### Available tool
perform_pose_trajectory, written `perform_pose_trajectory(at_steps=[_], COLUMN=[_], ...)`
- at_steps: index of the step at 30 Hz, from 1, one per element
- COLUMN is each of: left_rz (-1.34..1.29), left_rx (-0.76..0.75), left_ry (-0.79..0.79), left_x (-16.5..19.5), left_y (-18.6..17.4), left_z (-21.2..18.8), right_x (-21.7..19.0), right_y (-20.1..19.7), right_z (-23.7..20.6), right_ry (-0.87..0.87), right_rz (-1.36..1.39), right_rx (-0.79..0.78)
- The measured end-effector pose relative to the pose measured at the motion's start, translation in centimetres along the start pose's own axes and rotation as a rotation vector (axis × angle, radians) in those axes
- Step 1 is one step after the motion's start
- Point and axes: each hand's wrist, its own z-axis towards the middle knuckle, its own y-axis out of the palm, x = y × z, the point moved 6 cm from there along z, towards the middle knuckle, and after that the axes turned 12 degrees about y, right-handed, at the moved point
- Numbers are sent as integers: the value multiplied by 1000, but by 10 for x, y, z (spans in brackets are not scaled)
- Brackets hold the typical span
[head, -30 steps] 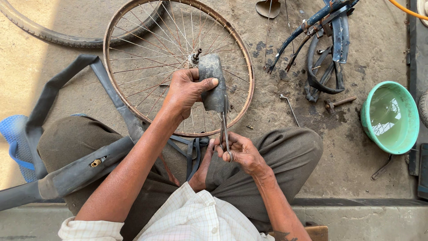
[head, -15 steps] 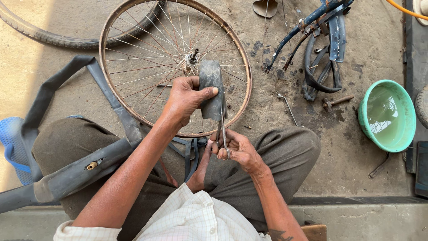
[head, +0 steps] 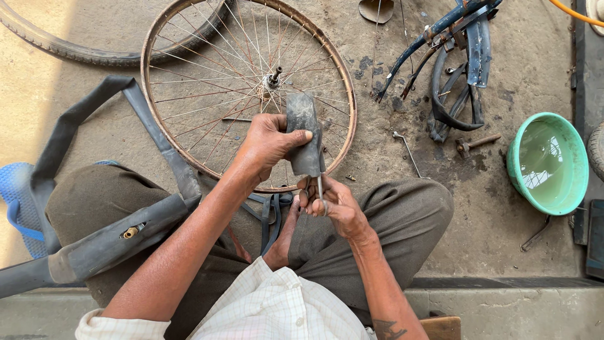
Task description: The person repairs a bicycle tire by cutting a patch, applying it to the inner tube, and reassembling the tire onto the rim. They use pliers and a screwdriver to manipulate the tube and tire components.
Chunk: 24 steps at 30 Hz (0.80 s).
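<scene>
While the person sits cross-legged on the concrete floor (head: 503,252), the left hand (head: 267,143) reaches forward from a bare, nearly straight forearm and closes its grip on a strip of black rubber (head: 303,133), thumb pressed across the front and fingers wrapped behind, holding it upright over the near rim of the spoked wheel (head: 248,88). The right hand (head: 333,204), wrist bent inward just below the strip's lower end, pinches a thin metal tool (head: 320,189) between thumb and fingers; it looks like scissors, though the blades are too small to tell for sure. Left of the wheel, a grey inner tube (head: 107,242) with a brass valve lies across the person's knee. Right of the wheel lie a small wrench (head: 408,151), a dark bicycle frame part (head: 459,69) and, farther right, a round green basin (head: 546,162).
</scene>
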Motion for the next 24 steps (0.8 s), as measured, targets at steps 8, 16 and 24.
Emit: perform_pose_trajectory(at_steps=[8, 16, 24], left_rz=[-61, -112, -56], left_rx=[72, 118, 79], left_ry=[-30, 102, 92], left_x=[-1, 3, 1], left_y=[-9, -11, -10], left_z=[2, 4, 9], right_x=[12, 11, -3], right_y=[-4, -5, 0], right_z=[11, 9, 14], right_ry=[-2, 42, -31], right_rz=[122, -2, -16], right_rx=[73, 130, 75])
